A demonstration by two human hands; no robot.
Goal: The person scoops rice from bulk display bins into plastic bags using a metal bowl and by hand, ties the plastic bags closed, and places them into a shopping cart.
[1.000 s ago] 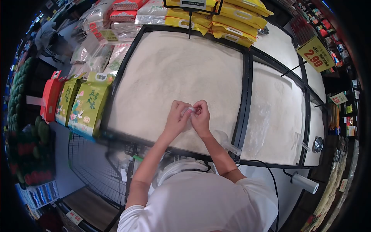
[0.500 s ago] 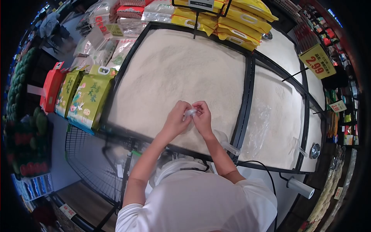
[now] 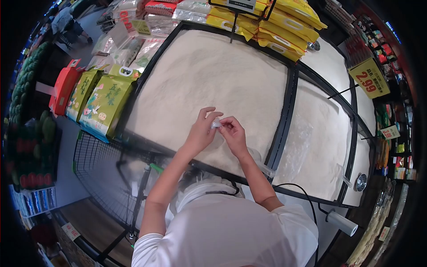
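Over the large bin of white rice (image 3: 187,75), my two hands are close together at a gathered piece of clear plastic bag (image 3: 216,123). My left hand (image 3: 201,133) has its fingers curled around the plastic, with the index finger lifted and bent. My right hand (image 3: 234,135) pinches the same bunched plastic between thumb and fingertips. The rest of the bag hangs below and is hard to make out against the rice. A clear plastic scoop (image 3: 267,170) lies at the bin's front right corner.
A black-framed divider (image 3: 284,115) separates another rice bin (image 3: 324,129), where a loose clear bag (image 3: 300,138) lies. Green rice bags (image 3: 106,102) stand left, above a wire shopping cart (image 3: 95,155). Yellow bags (image 3: 284,31) are stacked behind. A bag roll (image 3: 342,224) hangs at front right.
My left fingers have loosened and lifted slightly, while my right hand still pinches the plastic. The view has shifted a little, and a person at the far left now shows more fully.
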